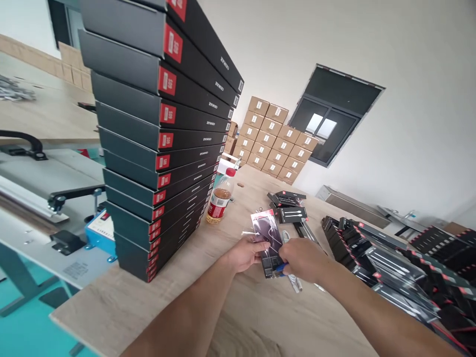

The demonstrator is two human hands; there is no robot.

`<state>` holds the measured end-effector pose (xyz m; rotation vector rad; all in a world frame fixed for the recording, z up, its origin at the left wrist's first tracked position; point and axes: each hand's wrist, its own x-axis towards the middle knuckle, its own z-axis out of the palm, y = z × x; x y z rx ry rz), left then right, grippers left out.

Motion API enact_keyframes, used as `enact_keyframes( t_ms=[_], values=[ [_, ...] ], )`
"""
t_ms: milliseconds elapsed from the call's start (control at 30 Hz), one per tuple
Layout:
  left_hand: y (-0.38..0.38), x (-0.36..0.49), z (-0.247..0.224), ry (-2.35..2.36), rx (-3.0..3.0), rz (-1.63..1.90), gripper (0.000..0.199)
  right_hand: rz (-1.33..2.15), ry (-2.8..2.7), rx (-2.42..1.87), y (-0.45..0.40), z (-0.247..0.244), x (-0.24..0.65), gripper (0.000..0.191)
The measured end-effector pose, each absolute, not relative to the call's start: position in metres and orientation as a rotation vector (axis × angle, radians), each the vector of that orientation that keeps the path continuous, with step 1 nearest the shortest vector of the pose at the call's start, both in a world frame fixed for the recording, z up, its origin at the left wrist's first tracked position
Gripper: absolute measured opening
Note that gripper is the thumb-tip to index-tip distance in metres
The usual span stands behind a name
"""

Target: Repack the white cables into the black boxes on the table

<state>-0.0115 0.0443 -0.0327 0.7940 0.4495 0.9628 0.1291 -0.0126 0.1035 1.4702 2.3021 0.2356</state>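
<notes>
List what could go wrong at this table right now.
The tall stack of black boxes stands close to the edge of the table, so a bump might topple it.
The bottle stands right beside that stack and could get knocked over.
The blue tool in the right hand is right by the card in the left hand; a slip might damage the card.

At eleven o'clock, your stacked boxes (128, 144) are showing black sides with red labels (167, 113) and white lettering. At twelve, your bottle (223, 196) is having a red cap (230, 172), amber liquid and a red-and-white label; the farther cartons (277, 155) are looking brown. Near one, your package (272, 233) is mixing black, purplish grey and white beside blue handles (279, 268). Your tabletop (104, 307) is showing pale brown wood grain; at nine, the floor (22, 310) is shining turquoise.
</notes>
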Motion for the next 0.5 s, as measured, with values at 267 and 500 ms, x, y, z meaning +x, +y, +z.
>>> enact_keyframes(
  t_ms=[267,500],
  values=[
    [0.051,-0.008,-0.040,0.439,0.763,0.941,0.046,0.269,2.302,1.327,0.002,0.097,0.116,0.015],
    [0.051,-0.007,-0.034,0.456,0.769,0.929,0.042,0.274,2.269,1.232,0.009,0.094,0.110,0.021]
  ],
)
